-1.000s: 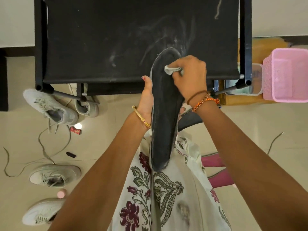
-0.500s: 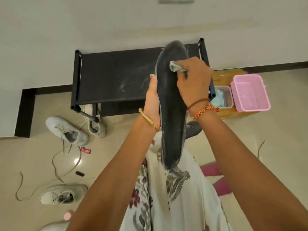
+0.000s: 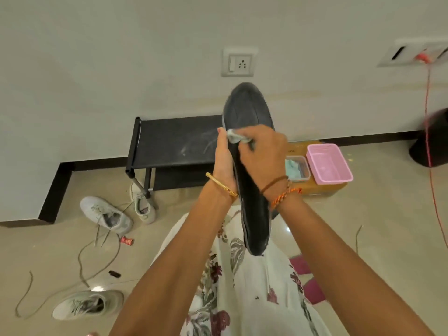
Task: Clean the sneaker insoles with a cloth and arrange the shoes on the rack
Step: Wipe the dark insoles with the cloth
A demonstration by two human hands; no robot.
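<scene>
Floor (image 3: 378, 226), scattered sneakers (image 3: 106, 214), laces (image 3: 97, 258), rack (image 3: 174, 144)

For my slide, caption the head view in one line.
Left hand holds a dark insole upright while the right hand wipes it with a cloth; white sneakers lie by the rack.
</scene>
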